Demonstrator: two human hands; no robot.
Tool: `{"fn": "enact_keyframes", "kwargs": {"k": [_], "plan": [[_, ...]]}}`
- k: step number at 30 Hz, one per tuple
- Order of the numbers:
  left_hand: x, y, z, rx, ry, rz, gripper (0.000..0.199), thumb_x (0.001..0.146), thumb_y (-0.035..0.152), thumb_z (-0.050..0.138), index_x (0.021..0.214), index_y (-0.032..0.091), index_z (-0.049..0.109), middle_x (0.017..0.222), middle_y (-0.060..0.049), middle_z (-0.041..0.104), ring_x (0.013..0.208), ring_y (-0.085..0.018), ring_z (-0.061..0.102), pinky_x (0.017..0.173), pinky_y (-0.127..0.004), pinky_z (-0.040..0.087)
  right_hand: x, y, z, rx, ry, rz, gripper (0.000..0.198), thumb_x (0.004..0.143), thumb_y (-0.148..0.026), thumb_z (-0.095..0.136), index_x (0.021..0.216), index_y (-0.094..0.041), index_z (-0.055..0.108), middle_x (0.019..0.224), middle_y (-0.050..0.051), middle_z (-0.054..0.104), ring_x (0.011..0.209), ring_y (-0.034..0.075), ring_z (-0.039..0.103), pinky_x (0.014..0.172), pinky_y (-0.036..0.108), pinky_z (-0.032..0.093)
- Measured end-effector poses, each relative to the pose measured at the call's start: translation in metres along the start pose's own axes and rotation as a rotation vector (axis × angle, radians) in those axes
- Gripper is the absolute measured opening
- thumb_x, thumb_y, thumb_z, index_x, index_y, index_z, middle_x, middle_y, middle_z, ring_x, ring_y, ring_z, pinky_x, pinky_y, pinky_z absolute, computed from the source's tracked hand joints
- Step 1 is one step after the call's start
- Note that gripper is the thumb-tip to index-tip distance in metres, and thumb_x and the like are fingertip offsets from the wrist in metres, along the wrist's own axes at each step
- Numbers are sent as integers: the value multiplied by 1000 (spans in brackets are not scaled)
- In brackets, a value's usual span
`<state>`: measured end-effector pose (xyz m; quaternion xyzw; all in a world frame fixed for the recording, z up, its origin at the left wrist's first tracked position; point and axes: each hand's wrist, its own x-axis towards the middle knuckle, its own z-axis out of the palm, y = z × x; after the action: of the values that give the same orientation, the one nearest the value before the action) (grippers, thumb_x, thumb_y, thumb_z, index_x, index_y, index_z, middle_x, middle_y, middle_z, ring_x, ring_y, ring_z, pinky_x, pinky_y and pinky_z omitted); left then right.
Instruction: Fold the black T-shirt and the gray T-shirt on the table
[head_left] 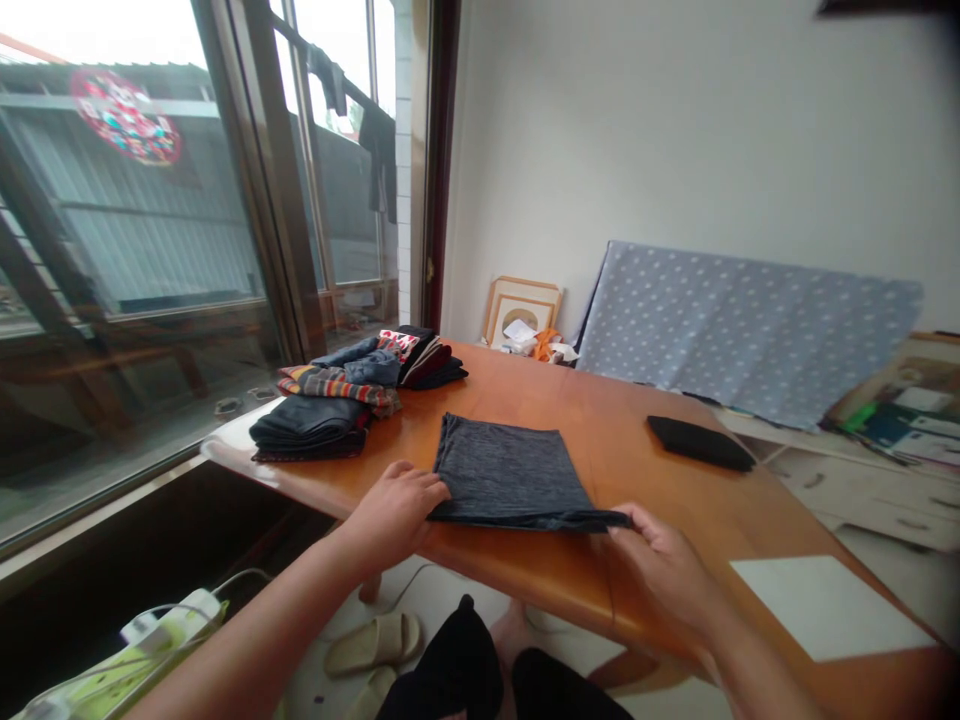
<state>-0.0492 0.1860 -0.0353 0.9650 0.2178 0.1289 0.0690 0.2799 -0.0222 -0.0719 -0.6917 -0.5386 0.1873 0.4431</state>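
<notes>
A dark grey heathered garment (514, 470), folded into a rough rectangle, lies near the front edge of the wooden table (525, 385). At its near left corner my left hand (405, 503) grips the cloth, the fingers curled over the edge. My right hand (652, 550) pinches the near right corner, where the hem is drawn out into a narrow point. What kind of garment it is, I cannot tell. Behind my left hand sits a pile of folded clothes (311, 425), dark ones below and striped and denim ones above.
More folded clothes (431, 365) stand farther back. A black folded item (699, 443) rests at the right, with a white sheet (829, 608) nearer me. A dotted blue cloth (750, 320) drapes something by the wall. A power strip (142, 645) and slippers (375, 645) are below.
</notes>
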Motion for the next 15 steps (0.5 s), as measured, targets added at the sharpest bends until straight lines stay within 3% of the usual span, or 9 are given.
{"fn": "enact_keyframes", "kwargs": {"k": [6, 10, 15], "plan": [[-3, 5, -11, -215, -105, -64, 29, 77, 15, 54, 100, 26, 69, 91, -2, 72, 91, -22, 63, 86, -32, 44, -5, -1, -20, 77, -153, 16, 24, 89, -37, 56, 100, -23, 73, 99, 5, 73, 97, 26, 64, 86, 36, 51], [20, -14, -9, -535, -98, -137, 20, 82, 29, 59, 96, 22, 71, 93, -3, 72, 88, -20, 64, 81, -29, 49, 30, 7, -19, 179, -144, 22, 27, 86, -39, 59, 100, -20, 72, 101, 7, 73, 98, 26, 64, 87, 38, 51], [59, -42, 3, -1086, -4, -171, 35, 84, 41, 66, 109, 17, 68, 112, -8, 72, 103, -23, 66, 95, -36, 49, 88, 19, -11, 313, -95, 142, 31, 84, -43, 60, 102, -18, 68, 94, 6, 73, 83, 22, 66, 73, 33, 51]]}}
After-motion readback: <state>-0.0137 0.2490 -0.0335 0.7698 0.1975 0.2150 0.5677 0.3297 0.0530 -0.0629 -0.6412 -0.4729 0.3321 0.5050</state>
